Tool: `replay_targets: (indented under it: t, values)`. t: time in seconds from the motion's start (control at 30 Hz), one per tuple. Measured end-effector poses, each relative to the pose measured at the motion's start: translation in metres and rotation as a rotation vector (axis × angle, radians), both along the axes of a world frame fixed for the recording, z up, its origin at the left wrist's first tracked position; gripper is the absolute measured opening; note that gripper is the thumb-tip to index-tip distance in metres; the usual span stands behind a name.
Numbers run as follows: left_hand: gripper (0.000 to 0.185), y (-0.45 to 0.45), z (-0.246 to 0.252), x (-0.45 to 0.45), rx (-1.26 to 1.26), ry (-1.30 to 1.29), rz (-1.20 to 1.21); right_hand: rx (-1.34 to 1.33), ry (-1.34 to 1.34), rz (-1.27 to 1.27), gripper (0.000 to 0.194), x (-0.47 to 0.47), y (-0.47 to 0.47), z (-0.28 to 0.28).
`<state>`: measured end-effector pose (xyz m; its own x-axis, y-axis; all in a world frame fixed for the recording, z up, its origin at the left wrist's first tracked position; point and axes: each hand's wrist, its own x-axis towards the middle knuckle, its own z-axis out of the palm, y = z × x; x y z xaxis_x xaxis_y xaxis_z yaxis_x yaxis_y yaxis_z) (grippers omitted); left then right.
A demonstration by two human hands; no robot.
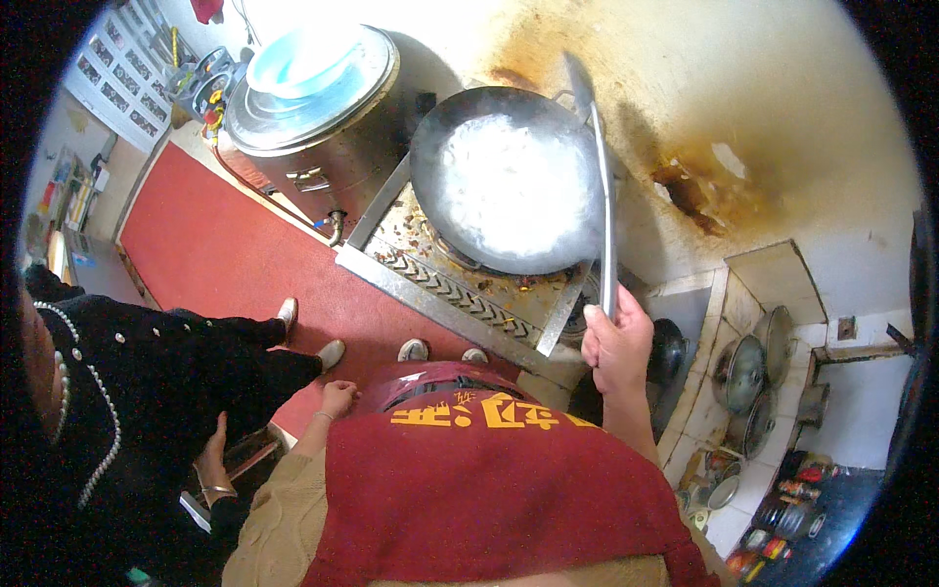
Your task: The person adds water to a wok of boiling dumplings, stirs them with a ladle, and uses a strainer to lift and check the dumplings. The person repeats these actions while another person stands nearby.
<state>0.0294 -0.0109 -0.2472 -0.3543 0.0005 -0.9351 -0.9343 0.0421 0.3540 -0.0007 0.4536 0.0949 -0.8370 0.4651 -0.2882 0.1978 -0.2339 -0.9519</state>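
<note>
My right hand (620, 339) grips the end of the long handle of a metal wok spatula (605, 213). Its blade points away from me, by the far right rim of a large wok (433, 183). Inside the wok, whitish steaming contents (517, 187) look overexposed, so what they are cannot be made out. The wok sits on a metal stove (411, 220) with food scraps scattered over its top. My left hand (340, 398) hangs low at my left side, fingers loosely bent, holding nothing.
A tall metal pot (323, 172) with a tap stands left of the stove, a pale blue basin (293, 70) on its lid. Another person in black (161, 345) stands close at my left. Lidded pans (741, 374) and several jars (781, 517) are at right. The wall (792, 125) is stained.
</note>
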Motion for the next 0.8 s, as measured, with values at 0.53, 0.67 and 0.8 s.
replay_targets:
  t: [0.53,0.67,0.8]
  values:
    - [0.032,0.105,0.172,-0.169,-0.317,0.757,0.288,0.358,-0.252,-0.028,0.027,0.044,0.013,-0.056]
    - [0.025,0.11,0.214,-0.304,-0.023,0.973,0.458,0.229,-0.275,-0.115,0.029,0.043,-0.003,-0.076]
    - [0.053,0.071,0.211,-0.459,0.524,0.785,0.592,0.175,-0.36,-0.217,0.032,0.017,-0.044,-0.038]
